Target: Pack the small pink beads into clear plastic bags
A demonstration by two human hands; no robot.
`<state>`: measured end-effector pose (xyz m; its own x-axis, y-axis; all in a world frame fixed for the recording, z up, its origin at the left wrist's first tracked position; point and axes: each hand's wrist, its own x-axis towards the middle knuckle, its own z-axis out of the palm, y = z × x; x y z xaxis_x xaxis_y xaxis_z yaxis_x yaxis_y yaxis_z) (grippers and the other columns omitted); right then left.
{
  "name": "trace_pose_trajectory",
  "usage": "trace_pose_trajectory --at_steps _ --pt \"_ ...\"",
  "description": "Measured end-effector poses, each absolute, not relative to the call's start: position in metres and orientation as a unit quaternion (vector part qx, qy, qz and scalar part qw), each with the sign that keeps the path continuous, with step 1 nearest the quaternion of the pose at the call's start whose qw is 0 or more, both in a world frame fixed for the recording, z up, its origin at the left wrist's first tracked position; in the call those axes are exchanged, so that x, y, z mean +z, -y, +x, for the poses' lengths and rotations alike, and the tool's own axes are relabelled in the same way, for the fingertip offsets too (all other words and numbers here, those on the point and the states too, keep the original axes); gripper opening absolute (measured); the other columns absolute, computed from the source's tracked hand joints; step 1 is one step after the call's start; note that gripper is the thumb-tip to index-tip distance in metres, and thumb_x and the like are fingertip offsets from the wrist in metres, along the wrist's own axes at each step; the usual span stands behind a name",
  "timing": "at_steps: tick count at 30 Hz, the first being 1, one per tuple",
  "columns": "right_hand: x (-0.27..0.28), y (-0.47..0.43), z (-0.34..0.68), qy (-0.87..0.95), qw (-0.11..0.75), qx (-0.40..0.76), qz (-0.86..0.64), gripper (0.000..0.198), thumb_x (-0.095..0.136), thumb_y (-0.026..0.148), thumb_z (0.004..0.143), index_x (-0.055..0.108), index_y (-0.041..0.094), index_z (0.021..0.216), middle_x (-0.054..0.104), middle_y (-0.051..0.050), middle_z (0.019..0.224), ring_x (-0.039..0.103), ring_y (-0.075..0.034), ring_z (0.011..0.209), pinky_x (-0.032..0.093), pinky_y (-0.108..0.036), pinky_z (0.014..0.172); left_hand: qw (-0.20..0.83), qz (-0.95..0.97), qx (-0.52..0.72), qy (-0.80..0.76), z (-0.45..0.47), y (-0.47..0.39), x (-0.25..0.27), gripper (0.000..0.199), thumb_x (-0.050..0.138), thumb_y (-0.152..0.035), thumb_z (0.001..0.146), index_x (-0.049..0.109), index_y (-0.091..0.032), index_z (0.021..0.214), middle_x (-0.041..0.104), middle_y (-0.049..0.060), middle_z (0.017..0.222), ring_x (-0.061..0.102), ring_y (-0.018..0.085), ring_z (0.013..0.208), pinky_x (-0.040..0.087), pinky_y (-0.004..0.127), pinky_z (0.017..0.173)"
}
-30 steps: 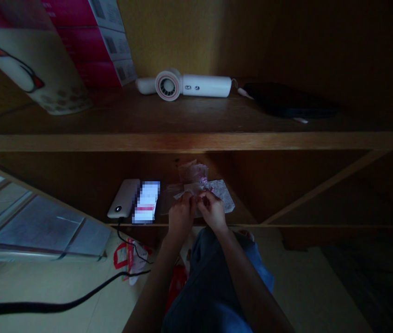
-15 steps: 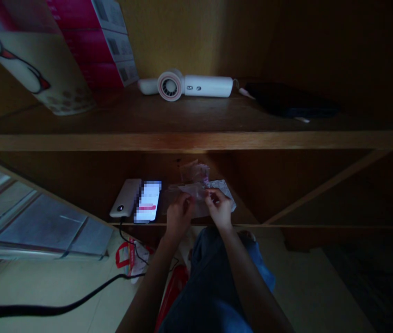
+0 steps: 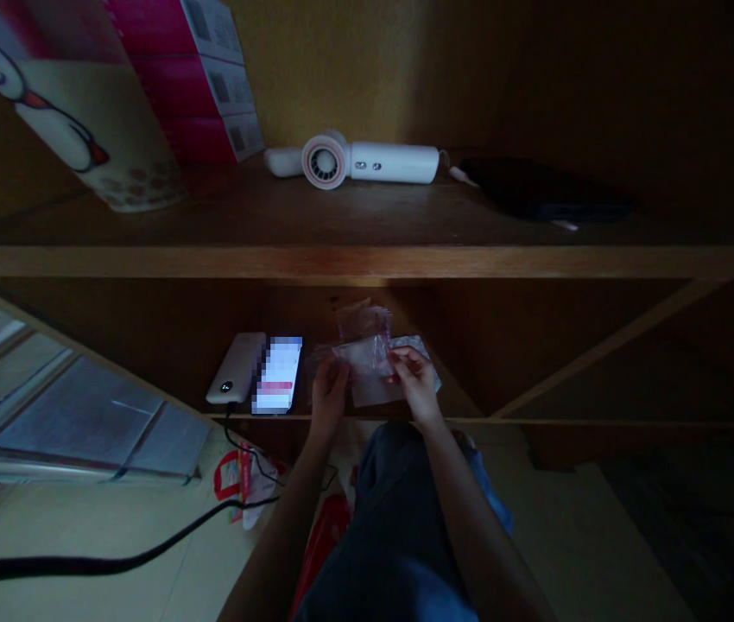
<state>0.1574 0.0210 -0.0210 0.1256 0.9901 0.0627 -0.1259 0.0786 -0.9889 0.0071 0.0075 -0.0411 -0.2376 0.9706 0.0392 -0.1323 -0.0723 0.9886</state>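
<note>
Over the lower shelf, a small clear plastic bag (image 3: 365, 356) is stretched between my two hands. My left hand (image 3: 330, 393) pinches its left side between thumb and fingers. On the right side, my right hand (image 3: 416, 387) grips the bag's edge, its fingers pressed together. More clear plastic bags (image 3: 363, 320) lie just behind, and another sheet of clear plastic (image 3: 372, 393) rests beneath the hands. A grey patterned packet (image 3: 428, 352) sits partly hidden behind my right hand.
Left of my hands lie a lit phone (image 3: 278, 376) and a white power bank (image 3: 236, 370) with a black cable (image 3: 230, 432). Above, the upper shelf (image 3: 367, 261) carries a handheld fan (image 3: 393, 163), a dark flat object (image 3: 545, 190), a large cup (image 3: 101, 138) and pink boxes (image 3: 186, 86).
My hands have moved apart, the left one leftward, and the plastic bag between them is now spread wider. The view has shifted slightly.
</note>
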Motion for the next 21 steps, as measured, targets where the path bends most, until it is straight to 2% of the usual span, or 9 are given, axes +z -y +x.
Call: trace_pose_trajectory --at_steps 4,9,13,17,21 --pt "-0.029 -0.027 0.159 0.431 0.586 0.473 -0.497 0.024 0.064 0.041 0.067 0.061 0.021 0.08 0.059 -0.002 0.068 0.05 -0.015 0.055 0.042 -0.028 0.049 0.465 0.406 0.614 -0.492 0.006 -0.011 -0.035 0.032 0.063 -0.039 0.072 0.058 -0.016 0.094 0.063 0.003 0.079 0.06 0.012 0.067 0.05 0.024 0.062" --pt "-0.027 -0.026 0.159 0.499 0.603 0.398 -0.478 0.015 0.06 0.032 0.07 0.06 0.021 0.081 0.061 -0.002 0.079 0.055 -0.016 0.071 0.044 -0.029 0.063 0.458 0.423 0.61 -0.489 0.0 -0.013 -0.031 0.029 0.061 -0.039 0.074 0.059 -0.017 0.094 0.063 0.002 0.077 0.059 0.011 0.063 0.05 0.024 0.06" --pt "-0.022 -0.022 0.158 0.527 0.557 0.42 -0.486 0.02 0.051 0.037 0.078 0.063 0.021 0.08 0.061 -0.003 0.077 0.054 -0.016 0.068 0.042 -0.028 0.061 0.446 0.448 0.6 -0.49 -0.004 -0.014 -0.027 0.027 0.06 -0.036 0.076 0.059 -0.018 0.095 0.062 0.002 0.077 0.059 0.011 0.063 0.05 0.024 0.061" --pt "-0.019 -0.021 0.153 0.544 0.54 0.405 -0.498 0.022 0.06 0.042 0.073 0.062 0.02 0.076 0.06 -0.003 0.076 0.053 -0.016 0.07 0.042 -0.028 0.064 0.446 0.477 0.587 -0.479 -0.006 -0.014 -0.023 0.026 0.059 -0.036 0.077 0.059 -0.018 0.096 0.063 0.003 0.08 0.059 0.012 0.066 0.05 0.025 0.063" --pt "-0.018 -0.021 0.148 0.534 0.566 0.418 -0.468 0.021 0.062 0.041 0.071 0.058 0.02 0.068 0.057 -0.001 0.072 0.052 -0.015 0.07 0.042 -0.027 0.065 0.434 0.46 0.597 -0.493 -0.005 -0.014 -0.021 0.026 0.061 -0.035 0.075 0.056 -0.018 0.095 0.063 0.003 0.081 0.061 0.013 0.067 0.051 0.027 0.063"
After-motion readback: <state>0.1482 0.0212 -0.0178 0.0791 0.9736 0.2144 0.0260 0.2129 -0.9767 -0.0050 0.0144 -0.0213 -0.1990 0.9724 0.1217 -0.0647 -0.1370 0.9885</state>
